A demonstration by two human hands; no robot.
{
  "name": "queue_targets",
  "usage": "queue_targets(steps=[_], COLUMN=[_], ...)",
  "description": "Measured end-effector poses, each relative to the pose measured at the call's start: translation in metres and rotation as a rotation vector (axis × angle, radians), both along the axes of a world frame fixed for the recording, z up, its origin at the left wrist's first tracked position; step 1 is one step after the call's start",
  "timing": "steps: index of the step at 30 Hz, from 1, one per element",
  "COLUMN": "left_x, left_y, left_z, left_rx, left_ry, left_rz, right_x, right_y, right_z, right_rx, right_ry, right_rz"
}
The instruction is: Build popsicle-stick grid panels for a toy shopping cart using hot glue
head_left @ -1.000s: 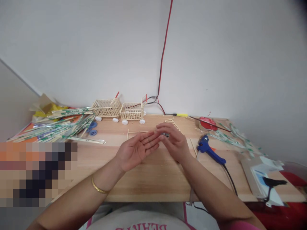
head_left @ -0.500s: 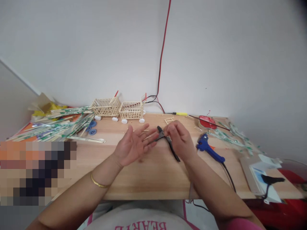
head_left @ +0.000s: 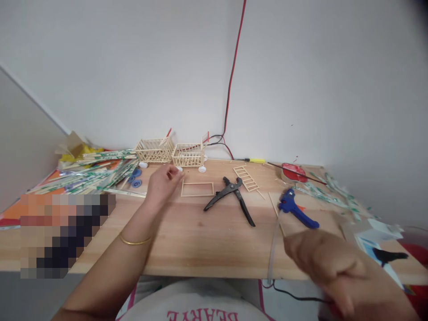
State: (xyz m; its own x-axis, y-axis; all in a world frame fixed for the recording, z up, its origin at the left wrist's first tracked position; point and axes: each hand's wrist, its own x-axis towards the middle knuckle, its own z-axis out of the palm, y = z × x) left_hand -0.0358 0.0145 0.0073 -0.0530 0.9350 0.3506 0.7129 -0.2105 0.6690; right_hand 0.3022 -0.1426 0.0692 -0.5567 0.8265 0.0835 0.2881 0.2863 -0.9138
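My left hand (head_left: 163, 183) is closed in a pinch beside a rectangular stick frame (head_left: 197, 195); whatever its fingertips may hold is too small to make out. Behind it stand two small stick carts, the nearer one (head_left: 187, 156) on white wheels. My right hand (head_left: 326, 263) is blurred by motion low on the right, its fingers curled. A thin stick (head_left: 274, 206) runs towards it, but I cannot tell whether they touch. Between the hands lie black-handled pliers (head_left: 232, 189) with spread handles. A ladder-like stick frame (head_left: 246, 178) lies behind them.
A blue glue gun (head_left: 297, 209) lies right of the pliers, a clear glue stick (head_left: 274, 249) at its back. Wrapped stick bundles (head_left: 110, 174) and blue wheels (head_left: 135, 178) are on the left. A red container (head_left: 294, 173) and a white box (head_left: 377, 236) stand right.
My left hand has turned from open palm to a pinch and moved left. My right hand has swung away from the pliers, down and right, uncovering them and both flat frames.
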Motion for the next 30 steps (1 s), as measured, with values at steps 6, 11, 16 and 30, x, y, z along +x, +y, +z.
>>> queue_targets(steps=[6, 11, 16, 30], left_x=[0.011, 0.016, 0.011, -0.002], left_y=[-0.003, -0.004, 0.002, 0.006], left_z=[-0.015, -0.018, -0.014, -0.003], left_rx=[-0.345, -0.404, -0.409, -0.417], left_ry=[0.586, 0.661, 0.656, 0.693], left_rz=[0.003, 0.027, 0.055, -0.112], right_x=[0.004, -0.013, -0.038, 0.002], right_y=[0.0, 0.037, 0.065, 0.095], right_z=[-0.001, -0.049, -0.079, -0.086], right_rx=[-0.063, 0.124, 0.11, 0.319], right_ry=[-0.394, -0.754, -0.987, -0.835], right_rz=[0.136, -0.446, -0.53, -0.432])
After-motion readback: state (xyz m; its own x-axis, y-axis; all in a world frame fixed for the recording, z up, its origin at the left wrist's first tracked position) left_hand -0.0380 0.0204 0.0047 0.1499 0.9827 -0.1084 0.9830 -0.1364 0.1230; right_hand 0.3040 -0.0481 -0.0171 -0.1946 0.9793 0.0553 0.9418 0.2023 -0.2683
